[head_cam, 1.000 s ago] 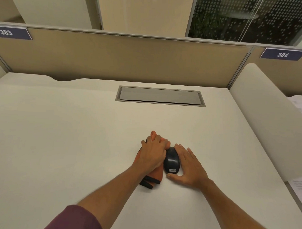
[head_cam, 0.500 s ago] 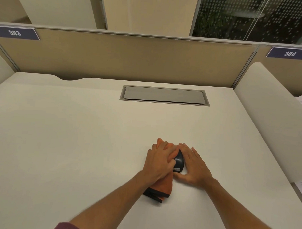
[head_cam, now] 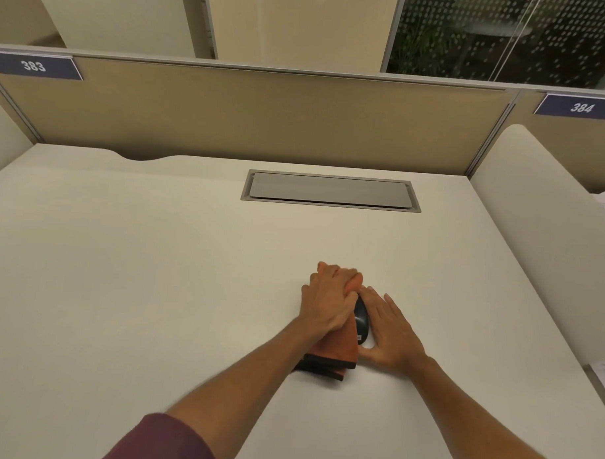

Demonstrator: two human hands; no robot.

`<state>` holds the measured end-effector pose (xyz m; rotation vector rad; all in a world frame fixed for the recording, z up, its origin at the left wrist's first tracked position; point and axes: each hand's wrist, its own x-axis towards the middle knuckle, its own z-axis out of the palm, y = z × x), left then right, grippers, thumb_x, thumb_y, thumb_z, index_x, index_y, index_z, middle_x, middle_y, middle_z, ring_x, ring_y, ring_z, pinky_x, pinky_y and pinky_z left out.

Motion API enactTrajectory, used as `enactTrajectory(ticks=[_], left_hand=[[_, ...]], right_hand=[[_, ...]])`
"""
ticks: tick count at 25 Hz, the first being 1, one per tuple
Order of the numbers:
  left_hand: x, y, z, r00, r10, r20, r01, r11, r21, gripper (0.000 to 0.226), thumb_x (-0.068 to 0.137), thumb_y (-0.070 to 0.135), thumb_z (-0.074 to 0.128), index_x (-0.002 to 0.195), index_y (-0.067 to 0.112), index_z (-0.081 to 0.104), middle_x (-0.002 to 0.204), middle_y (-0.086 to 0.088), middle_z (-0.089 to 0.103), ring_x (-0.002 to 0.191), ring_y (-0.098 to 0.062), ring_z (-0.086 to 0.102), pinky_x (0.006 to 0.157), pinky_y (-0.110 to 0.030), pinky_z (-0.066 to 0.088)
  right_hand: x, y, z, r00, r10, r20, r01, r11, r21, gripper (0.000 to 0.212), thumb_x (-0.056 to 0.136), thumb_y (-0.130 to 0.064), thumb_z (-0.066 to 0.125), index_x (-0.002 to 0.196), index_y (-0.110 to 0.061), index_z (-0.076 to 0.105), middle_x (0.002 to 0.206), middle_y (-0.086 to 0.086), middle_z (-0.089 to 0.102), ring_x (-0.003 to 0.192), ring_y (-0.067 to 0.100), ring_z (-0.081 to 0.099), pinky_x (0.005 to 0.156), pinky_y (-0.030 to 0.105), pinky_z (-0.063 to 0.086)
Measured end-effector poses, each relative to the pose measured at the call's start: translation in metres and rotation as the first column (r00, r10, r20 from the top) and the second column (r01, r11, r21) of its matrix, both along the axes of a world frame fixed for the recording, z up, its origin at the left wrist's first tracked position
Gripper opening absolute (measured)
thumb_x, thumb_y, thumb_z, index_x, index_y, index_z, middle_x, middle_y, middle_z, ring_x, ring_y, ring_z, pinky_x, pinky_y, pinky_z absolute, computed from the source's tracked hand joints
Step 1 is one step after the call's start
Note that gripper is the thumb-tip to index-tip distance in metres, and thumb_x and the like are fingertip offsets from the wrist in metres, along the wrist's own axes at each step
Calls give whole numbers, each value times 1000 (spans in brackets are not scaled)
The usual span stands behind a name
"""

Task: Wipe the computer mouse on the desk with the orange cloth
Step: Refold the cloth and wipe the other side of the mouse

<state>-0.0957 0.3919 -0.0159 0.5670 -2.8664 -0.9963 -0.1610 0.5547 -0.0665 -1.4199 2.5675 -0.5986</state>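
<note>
The left hand [head_cam: 328, 299] lies palm down over the orange cloth [head_cam: 338, 349], fingers close together and curled over its far end, pressing it onto the left side of the mouse [head_cam: 361, 319], with the forearm reaching in from the lower left. The right hand [head_cam: 392, 332] lies flat on the desk [head_cam: 155, 275], against the mouse's right side, fingers straight and slightly spread, thumb tucked round the mouse's near end. The mouse sits between both hands, mid-desk, well short of the grey cable hatch [head_cam: 330, 190].
</note>
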Motion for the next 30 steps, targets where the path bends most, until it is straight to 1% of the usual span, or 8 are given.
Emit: enactTrajectory(ticks=[4, 10, 15, 19, 21, 23, 27, 30], left_hand=[[-2, 3, -11, 995, -81, 49, 82, 996, -18, 45, 89, 39, 34, 127, 33, 57, 131, 5, 53, 119, -24, 45, 97, -52, 42], [53, 16, -29, 974, -150, -171, 135, 986, -99, 50, 79, 36, 43, 128, 43, 49, 139, 13, 47, 111, -23, 48, 83, -43, 48], [86, 8, -43, 935, -260, -242, 224, 960, -168, 38, 84, 36, 49, 121, 38, 57, 134, 13, 53, 104, -21, 55, 79, -42, 50], [74, 4, -33, 923, -54, -380, 69, 997, 26, 33, 90, 35, 45, 118, 31, 62, 122, 10, 59, 107, -12, 55, 90, -37, 49], [52, 0, -23, 934, 39, -354, -10, 996, 84, 39, 91, 36, 41, 124, 30, 61, 124, 10, 56, 113, -10, 52, 96, -35, 46], [28, -7, -15, 963, 70, -259, -46, 994, 98, 42, 91, 37, 37, 128, 31, 57, 129, 7, 54, 119, -15, 49, 101, -42, 43], [-7, -10, -17, 1000, -14, -4, 14, 999, 52, 44, 94, 41, 35, 130, 29, 57, 133, 1, 54, 123, -24, 44, 101, -53, 40], [-8, -8, -21, 999, -52, 4, 52, 998, 21, 40, 94, 45, 36, 122, 33, 62, 125, 4, 58, 116, -21, 48, 97, -52, 43]], right_hand=[[-1, -1, 3, 999, 10, 34, -9, 1000, -30, 98, 75, -73, 61, 150, -29, 17, 159, -14, 21, 148, 2, 11, 123, 38, 10], [-4, 2, -7, 1000, 15, -25, -14, 999, 46, 104, 78, -77, 52, 154, -21, 10, 162, -6, 14, 148, 1, 2, 124, 37, 7], [0, 2, -5, 1000, -6, -22, 7, 1000, 30, 106, 75, -80, 51, 154, -21, 11, 160, -8, 16, 149, 5, 9, 123, 32, 4], [1, 1, -5, 1000, -17, -12, 18, 999, 34, 105, 76, -79, 54, 153, -23, 11, 161, -8, 16, 148, 5, 8, 124, 34, 6], [0, 1, -4, 1000, -15, -7, 15, 999, 37, 104, 76, -77, 55, 153, -23, 11, 161, -6, 17, 149, 6, 9, 123, 34, 5], [-1, 1, -3, 1000, -12, -2, 12, 999, 38, 106, 76, -77, 56, 153, -21, 11, 161, -5, 17, 149, 6, 9, 124, 36, 5], [-1, 0, -1, 1000, 3, 16, -3, 1000, 18, 106, 76, -77, 57, 154, -25, 7, 162, -9, 15, 148, 2, 7, 124, 38, 7], [-2, -1, 1, 999, 5, 32, -5, 1000, -4, 102, 75, -75, 59, 152, -28, 11, 160, -14, 19, 148, 2, 10, 123, 39, 9]])
